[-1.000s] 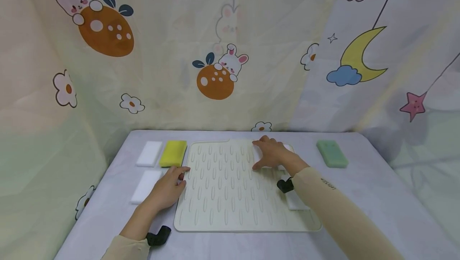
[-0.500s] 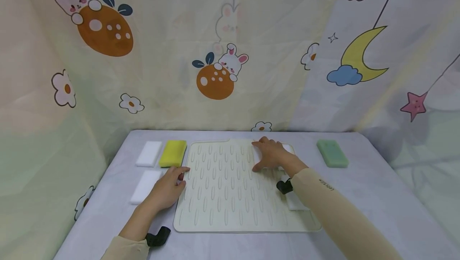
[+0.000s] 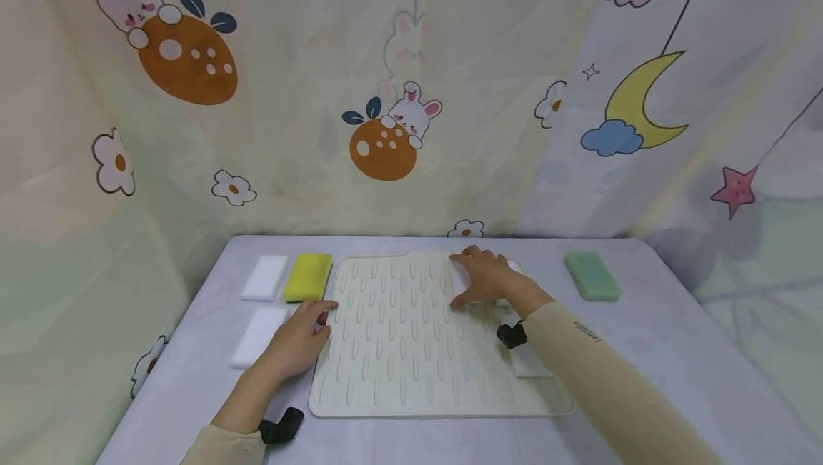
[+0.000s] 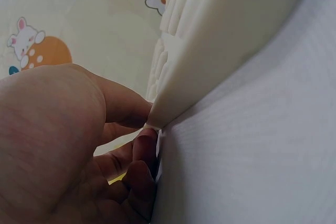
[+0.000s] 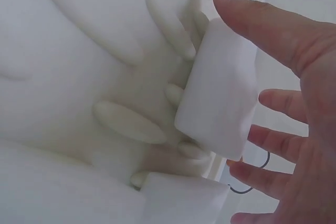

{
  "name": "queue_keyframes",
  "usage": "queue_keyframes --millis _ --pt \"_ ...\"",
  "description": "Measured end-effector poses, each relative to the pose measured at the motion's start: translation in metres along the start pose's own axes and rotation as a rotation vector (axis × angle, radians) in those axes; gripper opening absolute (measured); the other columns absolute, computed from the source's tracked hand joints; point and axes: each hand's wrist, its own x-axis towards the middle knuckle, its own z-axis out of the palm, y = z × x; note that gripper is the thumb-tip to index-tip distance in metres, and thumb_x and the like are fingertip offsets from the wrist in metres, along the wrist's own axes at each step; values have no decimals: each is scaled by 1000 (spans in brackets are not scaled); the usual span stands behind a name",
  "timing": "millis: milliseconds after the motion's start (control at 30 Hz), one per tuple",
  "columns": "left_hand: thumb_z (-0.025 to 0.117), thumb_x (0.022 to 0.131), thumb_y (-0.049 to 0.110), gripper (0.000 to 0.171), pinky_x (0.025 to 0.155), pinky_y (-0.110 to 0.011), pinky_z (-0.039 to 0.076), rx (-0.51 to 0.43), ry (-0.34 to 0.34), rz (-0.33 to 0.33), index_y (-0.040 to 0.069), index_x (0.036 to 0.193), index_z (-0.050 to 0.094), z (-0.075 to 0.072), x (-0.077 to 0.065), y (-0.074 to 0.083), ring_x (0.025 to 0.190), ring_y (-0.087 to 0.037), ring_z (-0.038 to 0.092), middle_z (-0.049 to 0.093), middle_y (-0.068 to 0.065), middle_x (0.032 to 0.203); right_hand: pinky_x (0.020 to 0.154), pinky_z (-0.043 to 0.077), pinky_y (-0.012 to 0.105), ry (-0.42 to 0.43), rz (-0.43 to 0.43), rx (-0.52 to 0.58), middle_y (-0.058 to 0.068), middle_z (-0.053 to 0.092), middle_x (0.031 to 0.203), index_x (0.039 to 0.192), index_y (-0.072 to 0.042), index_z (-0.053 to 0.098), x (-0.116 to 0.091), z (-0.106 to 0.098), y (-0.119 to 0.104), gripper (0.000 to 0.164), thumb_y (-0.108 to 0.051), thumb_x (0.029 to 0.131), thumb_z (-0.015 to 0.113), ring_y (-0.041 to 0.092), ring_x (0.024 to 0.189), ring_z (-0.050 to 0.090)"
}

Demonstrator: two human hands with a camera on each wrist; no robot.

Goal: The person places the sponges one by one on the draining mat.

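Observation:
A pale cream mat (image 3: 386, 351) with raised oval ridges lies on the table. My left hand (image 3: 292, 343) rests at its left edge. In the left wrist view, the thumb and bent fingers touch the mat's side (image 4: 210, 61) near the tabletop. Over the mat's far right part is my right hand (image 3: 485, 276), its fingers spread and thumb apart. A white sponge block (image 5: 220, 87) lies between that thumb and the fingers, on the ridges; firm contact cannot be made out. Another white block (image 3: 530, 363) lies on the mat below the right wrist, partly covered by the sleeve.
Left of the mat are a yellow sponge (image 3: 307, 277) and two white blocks, the far one (image 3: 265, 277) and the near one (image 3: 258, 336), partly behind the left hand. A green sponge (image 3: 591, 276) sits at the far right. A printed cloth (image 3: 289, 93) hangs behind the table.
The head view has tilted a little. Both hands, the mat and the sponges keep their places.

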Motion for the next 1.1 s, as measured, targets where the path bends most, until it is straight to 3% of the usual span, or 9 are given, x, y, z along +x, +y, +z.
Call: queue_keyframes --millis 233,600,867,1100 --pt "58 102 15 44 71 -30 40 -6 -9 -11 12 146 57 3 0 -3 86 -16 49 50 -1 106 117 25 70 9 -33 19 14 31 166 163 -21 35 -6 -4 13 102 -59 80 83 44 149 35" --pt "57 102 14 43 72 -31 40 10 -2 7 11 145 57 -1 3 -1 85 -17 50 50 -2 106 114 25 76 42 -60 117 26 22 167 163 -12 33 -26 -22 54 96 -49 88 79 52 152 24" --pt "57 102 14 43 72 -31 40 9 4 12 10 145 57 -1 3 -1 84 -17 49 51 -2 106 112 33 71 96 -68 144 31 26 163 160 -4 35 -41 -29 89 96 -45 87 82 54 146 31" --pt "58 102 14 43 74 -31 41 -3 2 0 11 145 57 -1 2 -1 87 -17 51 51 -2 107 109 34 73 101 -48 152 38 26 158 158 3 35 -56 -35 120 99 -41 85 85 60 141 31"
